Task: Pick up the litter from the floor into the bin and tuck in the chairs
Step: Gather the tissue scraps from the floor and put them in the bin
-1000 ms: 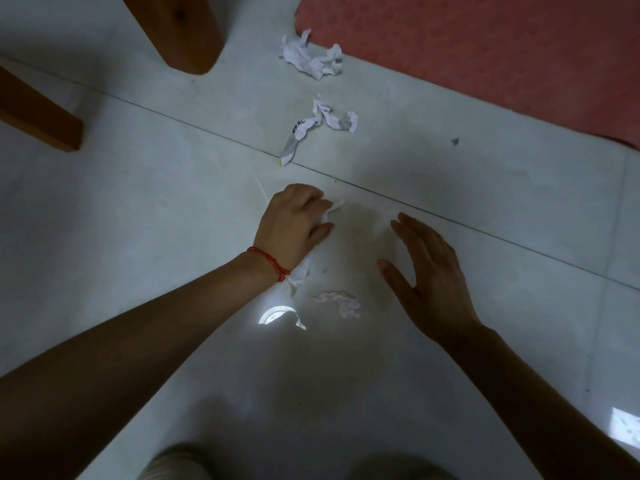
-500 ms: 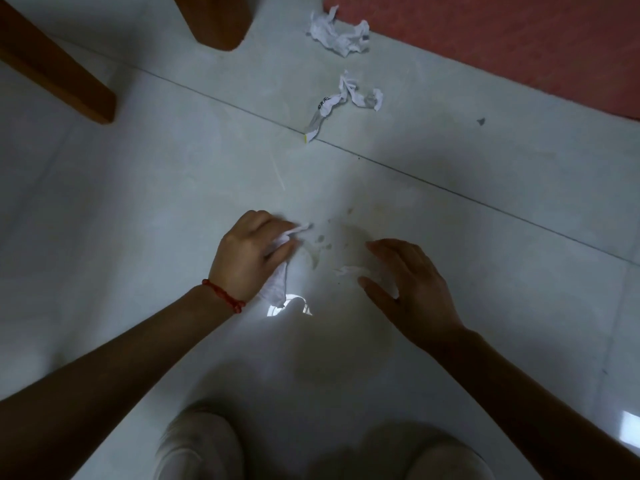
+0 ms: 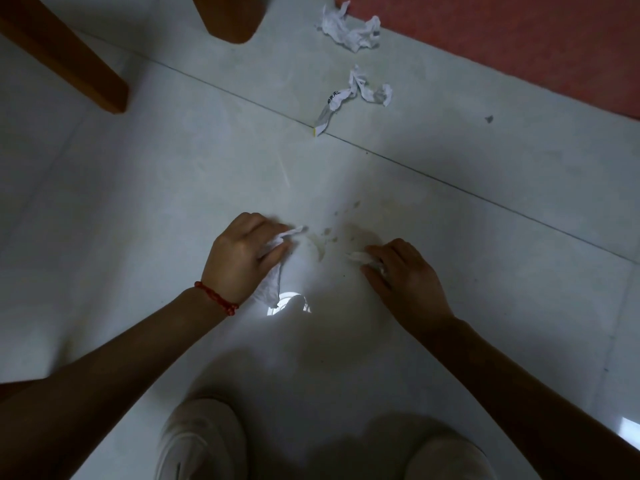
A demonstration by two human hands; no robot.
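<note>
**A:** What did each hand have at that point?

**B:** Left hand (image 3: pixel 244 259) was a closed fist around a crumpled white tissue (image 3: pixel 272 287). One end poked out past the knuckles, the rest hung below the palm. Right hand (image 3: pixel 403 275) had its fingertips (image 3: pixel 372 252) pinched onto a smaller paper scrap (image 3: pixel 360 257) that looked low against the floor (image 3: pixel 138 220). Can't tell if it had cleared the tile.

**A:** Why one piece per hand?

**B:** My read: collecting several before one trip to the bin. The fist stores its piece, the fingertip pinch suits a thin flat scrap.

**A:** What litter was left?

**B:** Two pieces farther out, well apart from both hands. A crumpled wad (image 3: pixel 349 29) lay against the red mat (image 3: pixel 519 46) edge, and a twisted wrapper (image 3: pixel 353 95) with print sat nearer, its tip on the grout line. Small stains on the tile between the hands.

**A:** Obstructions?

**B:** Two wooden legs (image 3: pixel 69 57) at top left, probably chair or table; they stood left of the remaining litter, so the reach looked clear. Shoes (image 3: pixel 204 441) sat below the arms, person crouched. No bin in view, so drop-off distance was unknown. Both hands being occupied was the likely limit: more pieces meant stacking into a fist.
</note>
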